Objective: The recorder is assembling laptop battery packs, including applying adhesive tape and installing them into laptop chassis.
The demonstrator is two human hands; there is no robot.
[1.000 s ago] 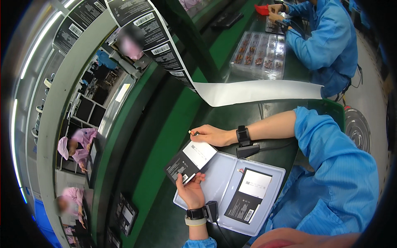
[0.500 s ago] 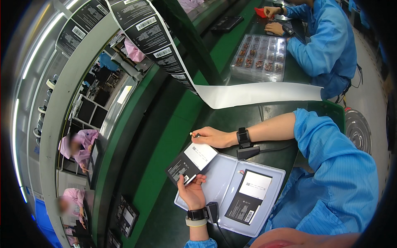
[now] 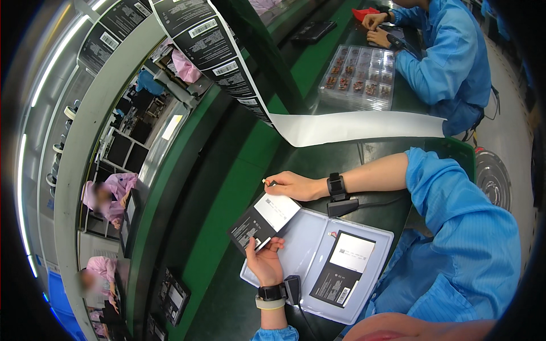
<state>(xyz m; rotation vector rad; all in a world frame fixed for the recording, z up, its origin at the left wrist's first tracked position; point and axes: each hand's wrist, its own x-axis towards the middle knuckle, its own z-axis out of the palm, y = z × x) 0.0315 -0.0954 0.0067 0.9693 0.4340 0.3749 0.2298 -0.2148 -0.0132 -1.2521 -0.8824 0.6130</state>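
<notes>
Head view. My left hand (image 3: 264, 262) grips one flat rectangular part (image 3: 264, 221), black with a white panel, by its near edge, above the left end of the pale blue tray (image 3: 296, 258). A second such part (image 3: 342, 268) lies in that tray, to the right. My right hand (image 3: 296, 185), farther off, pinches one small tool (image 3: 267, 182). One clear compartment tray (image 3: 359, 78) sits far right.

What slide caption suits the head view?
Left hand holds a black-and-white card above a grey tray; right hand pinches a small part.

Second flat pack (image 3: 345, 267) in tray (image 3: 301, 256), right of held pack (image 3: 264, 221).
</notes>
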